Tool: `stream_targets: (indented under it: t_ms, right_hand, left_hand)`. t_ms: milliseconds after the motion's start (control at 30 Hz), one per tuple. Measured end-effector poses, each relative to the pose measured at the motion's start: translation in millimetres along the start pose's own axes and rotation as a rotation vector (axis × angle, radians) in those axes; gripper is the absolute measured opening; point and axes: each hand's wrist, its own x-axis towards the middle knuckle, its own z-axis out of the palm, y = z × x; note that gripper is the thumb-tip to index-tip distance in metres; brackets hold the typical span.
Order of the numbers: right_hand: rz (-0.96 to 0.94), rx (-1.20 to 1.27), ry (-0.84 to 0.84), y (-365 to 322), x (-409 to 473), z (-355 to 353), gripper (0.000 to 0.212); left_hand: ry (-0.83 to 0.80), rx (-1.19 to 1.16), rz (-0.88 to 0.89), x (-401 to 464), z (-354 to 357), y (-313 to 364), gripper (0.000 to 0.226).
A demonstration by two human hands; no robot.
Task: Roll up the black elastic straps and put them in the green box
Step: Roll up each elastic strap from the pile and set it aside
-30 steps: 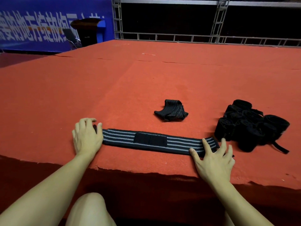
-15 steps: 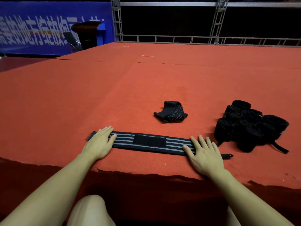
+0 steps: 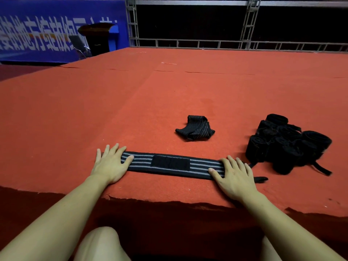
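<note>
A black elastic strap (image 3: 170, 163) with grey stripes and a black patch in its middle lies flat and stretched out near the front edge of the red carpeted platform (image 3: 131, 102). My left hand (image 3: 110, 163) presses flat on its left end with straight fingers. My right hand (image 3: 233, 175) lies flat on its right end; a thin black tail (image 3: 260, 179) sticks out beyond it. A crumpled striped strap (image 3: 194, 128) lies farther back. A pile of rolled black straps (image 3: 286, 146) sits at the right. No green box is in view.
The platform's torn front edge (image 3: 169, 201) runs just below my hands, with my knee (image 3: 101, 242) under it. Metal truss railing (image 3: 244, 25) and a blue banner (image 3: 47, 29) stand far behind.
Both hands slid inward along the strap over the last second, the left one to the right and the right one to the left. The strap stays flat.
</note>
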Motion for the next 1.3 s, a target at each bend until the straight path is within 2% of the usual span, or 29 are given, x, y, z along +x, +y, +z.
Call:
stream_targets:
  t_ms: [67,200,267,333,367,433,500,600,667,700,800,867,1033,1167,1233,1300]
  right_hand:
    - [-0.021,-0.015,-0.023,-2,6,-9,0.074]
    - [-0.189,0.022,0.002,0,21,-32,0.062]
    - [-0.276,0.108,-0.078,2,27,-43,0.052]
    - [-0.329,0.063,-0.149,0,31,-56,0.038]
    - [-0.324,0.044,-0.194,-2,33,-64,0.04]
    - [-0.291,0.039,-0.249,-14,35,-86,0.058]
    - [-0.297,-0.044,-0.141,-30,41,-117,0.074]
    - [-0.371,-0.188,0.211,-53,67,-169,0.085]
    - [-0.353,-0.055,0.289,-65,87,-198,0.073]
    - [-0.342,0.036,0.297,-69,93,-209,0.067]
    - [-0.345,0.172,0.356,-80,99,-211,0.063]
    - [-0.361,0.184,0.36,-84,91,-192,0.06]
    - [-0.467,0.355,0.067,-80,59,-125,0.04]
    - [-0.55,0.614,-0.327,-72,26,-85,0.024]
    - [-0.606,0.69,-0.477,-66,13,-67,0.031]
    - [-0.667,0.682,-0.475,-61,4,-52,0.043]
  left_hand:
    - [0.104,-0.022,0.047,-4,-1,0,0.061]
    - [0.318,-0.072,0.183,-13,-5,5,0.033]
    - [0.394,-0.065,0.174,-15,-8,6,0.03]
    - [0.429,-0.015,0.176,-14,-9,4,0.034]
    - [0.431,-0.002,0.178,-13,-11,4,0.039]
    - [0.423,-0.01,0.177,-13,-16,7,0.047]
    - [0.433,-0.102,0.117,-16,-25,19,0.043]
    - [0.484,-0.488,-0.127,-18,-36,55,0.029]
    - [0.426,-0.774,-0.218,-16,-38,80,0.027]
    - [0.344,-0.873,-0.214,-13,-34,90,0.028]
    - [-0.02,-1.075,-0.201,-11,-17,120,0.03]
    - [-0.19,-1.252,-0.262,-13,-6,137,0.026]
    - [-0.323,-1.474,-0.372,-28,4,154,0.022]
    - [-0.309,-1.468,-0.391,-34,1,151,0.019]
    - [-0.307,-1.441,-0.385,-34,-1,149,0.017]
    - [-0.327,-1.425,-0.385,-31,0,147,0.019]
